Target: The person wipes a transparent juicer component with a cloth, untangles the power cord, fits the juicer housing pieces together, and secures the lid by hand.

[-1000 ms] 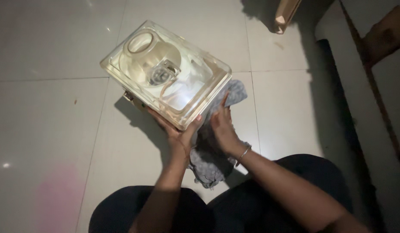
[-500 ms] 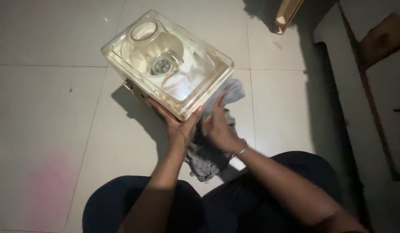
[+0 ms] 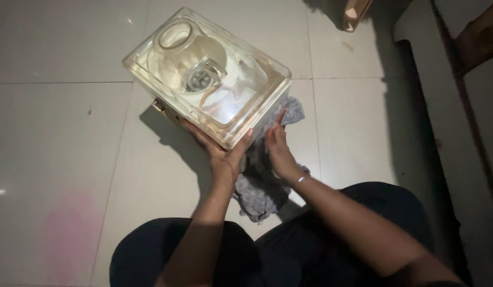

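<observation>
Both hands work at the near end of a clear box (image 3: 209, 79) held tilted above the tiled floor (image 3: 60, 138). The left hand (image 3: 217, 149) is open, palm up under the box's near corner, with its fingers spread along the lower edge and its thumb hooked up over the rim. The right hand (image 3: 277, 144) lies flat with its fingers straight and close together, pressed against the box's right side wall, and a grey cloth (image 3: 262, 183) sits under and around it. Part of the cloth shows past the fingertips beside the box; the rest hangs down toward the person's lap. A thin bracelet (image 3: 301, 178) circles the right wrist. Inside the box, rounded clear parts and a small round fitting show through the top. The person's dark-clad knees (image 3: 166, 255) fill the bottom edge of the view.
</observation>
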